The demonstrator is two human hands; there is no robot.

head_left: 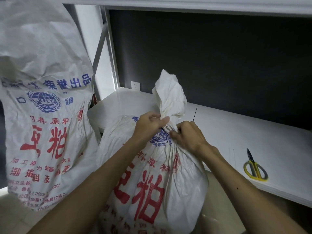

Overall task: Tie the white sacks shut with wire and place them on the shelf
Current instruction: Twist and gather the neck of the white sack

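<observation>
A full white sack (152, 186) with red and blue print stands in front of me, its top gathered into a twisted neck (168, 98). My left hand (148, 125) pinches the neck from the left, thumb pressed against the bunched cloth. My right hand (187, 135) grips the neck from the right, fingers curled. A thin dark wire (195, 114) sticks up just behind my right hand; how it runs round the neck is hidden. A second, taller white sack (43, 115) stands at the left, its top loose.
The white shelf board (253, 137) runs from the middle to the right, against a dark back wall. Yellow-handled scissors (255, 168) lie on it near the right edge. A wall socket (135, 85) and a grey shelf post (109, 48) stand behind.
</observation>
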